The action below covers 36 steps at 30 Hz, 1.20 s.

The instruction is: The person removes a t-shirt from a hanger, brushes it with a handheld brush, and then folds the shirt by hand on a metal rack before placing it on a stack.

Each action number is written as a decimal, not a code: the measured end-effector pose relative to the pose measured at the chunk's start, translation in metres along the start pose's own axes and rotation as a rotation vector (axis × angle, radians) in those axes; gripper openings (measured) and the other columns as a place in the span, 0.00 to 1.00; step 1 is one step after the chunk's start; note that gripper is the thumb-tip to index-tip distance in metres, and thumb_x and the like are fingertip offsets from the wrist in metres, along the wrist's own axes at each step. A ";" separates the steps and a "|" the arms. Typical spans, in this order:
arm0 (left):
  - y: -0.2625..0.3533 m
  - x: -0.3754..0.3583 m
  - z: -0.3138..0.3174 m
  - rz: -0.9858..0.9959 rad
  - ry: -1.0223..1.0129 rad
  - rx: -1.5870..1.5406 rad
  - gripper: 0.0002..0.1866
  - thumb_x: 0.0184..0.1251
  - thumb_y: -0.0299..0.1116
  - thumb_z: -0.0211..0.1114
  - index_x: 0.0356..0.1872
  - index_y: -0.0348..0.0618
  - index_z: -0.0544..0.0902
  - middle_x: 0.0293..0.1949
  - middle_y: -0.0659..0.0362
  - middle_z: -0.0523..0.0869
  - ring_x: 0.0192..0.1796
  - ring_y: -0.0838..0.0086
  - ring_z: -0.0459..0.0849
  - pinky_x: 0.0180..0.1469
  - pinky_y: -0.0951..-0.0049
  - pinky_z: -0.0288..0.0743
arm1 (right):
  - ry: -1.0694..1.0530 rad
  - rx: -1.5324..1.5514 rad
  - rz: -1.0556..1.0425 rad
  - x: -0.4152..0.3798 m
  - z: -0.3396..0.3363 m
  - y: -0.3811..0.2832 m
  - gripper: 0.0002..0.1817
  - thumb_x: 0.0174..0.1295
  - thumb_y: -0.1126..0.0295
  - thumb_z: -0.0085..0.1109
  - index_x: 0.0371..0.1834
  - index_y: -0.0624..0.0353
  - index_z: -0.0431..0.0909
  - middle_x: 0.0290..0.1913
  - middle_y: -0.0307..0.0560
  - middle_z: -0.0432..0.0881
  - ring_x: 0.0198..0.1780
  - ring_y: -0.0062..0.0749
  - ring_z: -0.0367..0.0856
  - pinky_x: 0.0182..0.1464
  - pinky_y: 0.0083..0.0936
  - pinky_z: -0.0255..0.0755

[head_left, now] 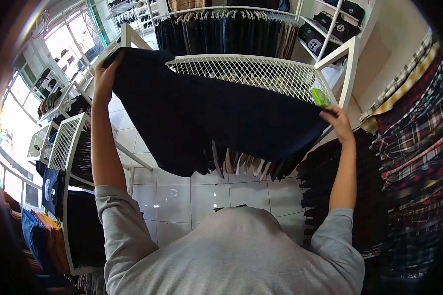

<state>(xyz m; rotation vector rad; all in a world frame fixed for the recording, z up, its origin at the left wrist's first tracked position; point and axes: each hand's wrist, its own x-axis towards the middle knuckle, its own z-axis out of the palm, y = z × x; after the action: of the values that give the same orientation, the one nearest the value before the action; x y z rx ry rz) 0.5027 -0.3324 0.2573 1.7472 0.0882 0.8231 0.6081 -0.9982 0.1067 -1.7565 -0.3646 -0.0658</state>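
A dark garment [221, 108] stretches across the middle of the view, held up off the tiled floor [174, 194] and in front of a white mesh shelf [285, 69] at 12 o'clock. The left hand [108, 69], at 10 o'clock, grips its upper corner, with the cloth bunched at the fingers. The right hand [338, 122], between 2 and 3 o'clock, pinches the far end between thumb and fingers, lower than the left hand, so the top edge slopes down to the right. The lower edge hangs unevenly, and beneath it show the ends of some pale and dark hanging clothes [246, 164]

A green packet [320, 97] sits at 2 o'clock on the mesh shelf, just beside the right hand. Beyond the shelf, at 12 o'clock, a rail carries a tight row of trousers [221, 34], mostly dark, and black bags [335, 27] lie on shelving between 1 and 2 o'clock. Plaid clothes [418, 152] hang at 3 o'clock, with a row of black clothes [330, 182] nearer the right arm. A white mesh stand [66, 140] is at 9 o'clock, and blue and orange clothes [44, 236] are at 8 o'clock
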 end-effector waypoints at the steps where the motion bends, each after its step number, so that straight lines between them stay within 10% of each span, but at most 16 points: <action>1: -0.009 0.002 -0.004 -0.029 -0.014 0.042 0.16 0.73 0.41 0.73 0.49 0.38 0.90 0.40 0.59 0.92 0.38 0.77 0.90 0.44 0.78 0.83 | 0.073 0.164 0.015 0.006 -0.005 -0.004 0.09 0.64 0.70 0.76 0.44 0.56 0.87 0.38 0.33 0.87 0.38 0.14 0.81 0.41 0.15 0.74; 10: -0.060 0.023 -0.035 -0.060 -0.057 -0.383 0.17 0.72 0.40 0.70 0.44 0.31 0.88 0.35 0.56 0.90 0.35 0.74 0.88 0.40 0.75 0.82 | 0.122 0.582 -0.141 0.027 0.026 -0.055 0.12 0.76 0.62 0.64 0.50 0.58 0.85 0.51 0.42 0.87 0.55 0.27 0.84 0.61 0.29 0.74; 16: -0.048 0.012 -0.019 0.135 0.290 0.018 0.18 0.75 0.45 0.72 0.42 0.35 0.90 0.34 0.64 0.88 0.34 0.84 0.80 0.39 0.80 0.75 | 0.370 0.456 -0.253 0.013 0.049 -0.050 0.15 0.79 0.63 0.59 0.57 0.63 0.83 0.55 0.43 0.85 0.58 0.27 0.82 0.64 0.27 0.73; 20: -0.065 0.018 0.006 0.182 0.474 -0.314 0.15 0.75 0.40 0.73 0.41 0.35 0.91 0.33 0.64 0.89 0.33 0.85 0.79 0.37 0.81 0.72 | 0.548 0.316 -0.288 0.008 0.066 -0.054 0.15 0.80 0.63 0.58 0.57 0.63 0.84 0.52 0.40 0.86 0.54 0.24 0.83 0.59 0.23 0.75; 29: -0.035 0.099 0.031 0.852 0.820 0.557 0.11 0.74 0.37 0.73 0.45 0.38 0.92 0.33 0.54 0.93 0.33 0.76 0.87 0.40 0.74 0.79 | 0.748 0.126 -0.389 0.078 0.059 -0.076 0.17 0.80 0.61 0.58 0.56 0.65 0.84 0.49 0.41 0.87 0.50 0.22 0.85 0.55 0.21 0.78; 36: -0.036 0.245 0.072 0.630 0.515 0.893 0.25 0.75 0.58 0.63 0.54 0.47 0.91 0.45 0.47 0.92 0.48 0.48 0.91 0.51 0.55 0.81 | 0.626 -0.086 -0.252 0.229 0.029 -0.096 0.17 0.78 0.62 0.61 0.55 0.66 0.86 0.44 0.38 0.88 0.46 0.19 0.82 0.53 0.18 0.74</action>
<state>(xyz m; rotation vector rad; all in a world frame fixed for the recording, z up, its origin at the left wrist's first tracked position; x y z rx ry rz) 0.7399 -0.2675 0.3351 2.3765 0.2910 1.9003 0.7940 -0.9069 0.2460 -1.6666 -0.1194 -0.8004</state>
